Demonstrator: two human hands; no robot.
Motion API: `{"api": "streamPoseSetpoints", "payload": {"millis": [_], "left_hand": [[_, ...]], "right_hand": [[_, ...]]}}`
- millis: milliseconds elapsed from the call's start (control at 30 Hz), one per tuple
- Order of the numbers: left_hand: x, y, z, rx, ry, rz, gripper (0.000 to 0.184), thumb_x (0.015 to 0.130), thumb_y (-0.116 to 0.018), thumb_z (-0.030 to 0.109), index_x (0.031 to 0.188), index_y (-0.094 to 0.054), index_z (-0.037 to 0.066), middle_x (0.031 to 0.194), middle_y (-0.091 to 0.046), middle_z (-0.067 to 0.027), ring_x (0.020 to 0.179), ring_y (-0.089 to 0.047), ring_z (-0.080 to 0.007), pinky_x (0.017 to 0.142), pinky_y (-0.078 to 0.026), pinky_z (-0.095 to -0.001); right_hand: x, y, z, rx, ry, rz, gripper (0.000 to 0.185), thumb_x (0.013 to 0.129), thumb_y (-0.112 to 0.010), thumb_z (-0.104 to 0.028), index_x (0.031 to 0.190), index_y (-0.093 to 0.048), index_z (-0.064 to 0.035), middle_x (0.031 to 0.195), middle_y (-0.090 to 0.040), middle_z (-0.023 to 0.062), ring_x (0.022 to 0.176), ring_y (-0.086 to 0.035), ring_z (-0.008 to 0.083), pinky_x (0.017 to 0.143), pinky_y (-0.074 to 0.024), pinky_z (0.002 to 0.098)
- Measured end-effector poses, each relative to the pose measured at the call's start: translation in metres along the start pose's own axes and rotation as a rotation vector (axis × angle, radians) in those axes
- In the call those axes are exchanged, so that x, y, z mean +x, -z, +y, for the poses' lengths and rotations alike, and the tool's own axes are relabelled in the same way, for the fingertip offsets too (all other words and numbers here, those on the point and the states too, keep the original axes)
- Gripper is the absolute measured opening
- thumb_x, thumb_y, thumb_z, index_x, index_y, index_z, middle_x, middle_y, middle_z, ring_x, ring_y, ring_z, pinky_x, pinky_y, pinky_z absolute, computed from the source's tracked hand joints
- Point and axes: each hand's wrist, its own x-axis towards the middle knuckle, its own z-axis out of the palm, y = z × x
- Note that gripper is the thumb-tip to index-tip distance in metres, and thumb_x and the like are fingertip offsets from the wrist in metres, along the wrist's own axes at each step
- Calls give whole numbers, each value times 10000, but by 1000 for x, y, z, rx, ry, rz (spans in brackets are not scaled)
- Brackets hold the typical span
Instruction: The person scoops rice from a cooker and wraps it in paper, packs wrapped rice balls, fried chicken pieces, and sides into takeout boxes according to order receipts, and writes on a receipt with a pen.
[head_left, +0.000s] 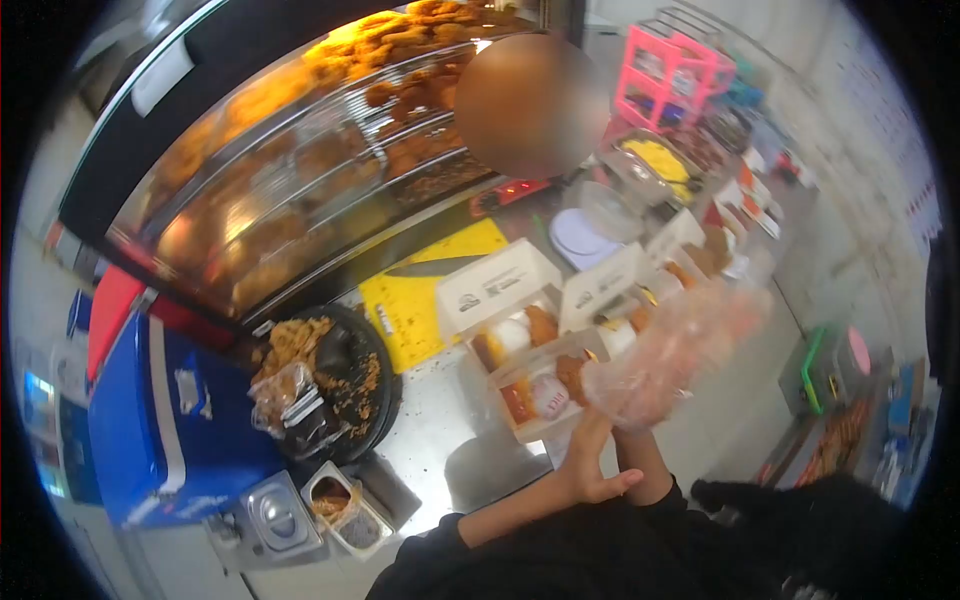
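Note:
My right hand (670,355) is inside a loose clear plastic glove, smeared by motion, above the right side of the food boxes. Its finger shape and anything in it cannot be made out. My bare left hand (592,465) is just below the glove's cuff, thumb stretched out to the side; its fingertips are partly hidden. Closest to the hands stands an open cardboard meal box (530,435), holding browned pieces of food and a white round packet (549,396) with red print. Its lid (500,290) is raised. Another open box (605,290) with food stands beside it.
A black round tray (375,400) with fried pieces and crumbs stands left, near a blue cooler box (190,430). A knife (435,267) lies on a yellow sheet (400,340). Behind are a lit fried-food display case (330,190) and a pink basket (675,75).

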Motion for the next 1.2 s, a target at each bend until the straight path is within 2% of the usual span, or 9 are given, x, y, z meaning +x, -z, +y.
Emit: {"api": "streamPoseSetpoints", "payload": {"millis": [167,333,400,467,600,700,800,1033,1200], "left_hand": [[3,94,-62,-401,139,456,720,911,-395,451,1401,-156,-19,1445,-240,-136,1333,-235,-266,1092,-175,-409],[57,183,-11,-485,-474,1440,550,969,-253,387,1425,-190,86,1471,-200,-121,1350,-196,-275,1128,-77,-389],[4,216,-71,-109,-491,1145,578,969,-270,421,1344,-301,-19,1371,-342,-179,1278,-314,-272,1072,-241,-381],[-16,214,-119,349,202,1583,584,960,-330,419,1334,-315,-29,1332,-391,-186,1242,-363,-274,1053,-264,-375],[-7,232,-177,692,1090,546,704,907,-446,441,1400,-197,5,1379,-313,-256,1278,-312,-355,1067,-205,-433],[-2,218,-233,1294,903,123,746,861,-489,436,1437,-158,98,1452,-207,-227,1339,-185,-408,1028,-66,-636],[-18,211,-244,1270,1053,-14,709,850,-497,403,1447,-169,205,1477,-177,-177,1355,-124,-415,959,-32,-725],[6,217,-218,1366,1000,-245,657,833,-495,352,1416,-266,156,1488,-127,-168,1361,-120,-397,993,-70,-691],[140,266,-105,993,991,-4,351,890,-478,259,1161,-544,46,1133,-574,-212,1046,-553,-359,906,-436,-421]], "right_hand": [[40,-62,63,-444,-100,-942,587,872,-513,-253,1366,-267,-54,1366,-326,142,1249,-351,342,1017,-316,376],[94,-2,-103,-185,341,-1298,376,791,-588,-189,1127,-578,-20,918,-638,180,920,-597,298,841,-458,356],[177,17,-61,-258,7,-863,237,803,-576,-183,980,-604,-27,802,-642,136,752,-616,300,684,-480,388],[263,35,-17,-482,97,-592,229,803,-569,-156,1004,-572,-46,925,-605,134,788,-617,286,680,-494,387],[316,62,183,-896,555,-1031,370,764,-594,-201,1082,-494,-39,1020,-559,193,969,-563,324,768,-481,406],[286,47,180,-1029,314,-1152,413,798,-569,-248,1109,-437,-10,1045,-537,214,948,-565,374,763,-480,438],[285,44,158,-913,-75,-1028,442,848,-541,-310,1152,-392,-27,1055,-552,250,908,-597,377,752,-487,446],[303,40,145,-845,133,-1135,405,826,-558,-249,1124,-398,-25,1070,-513,222,897,-568,381,764,-476,426],[309,32,163,-943,412,-1160,518,780,-591,-147,1234,-368,-35,1178,-454,200,1112,-462,366,858,-424,452]]}}
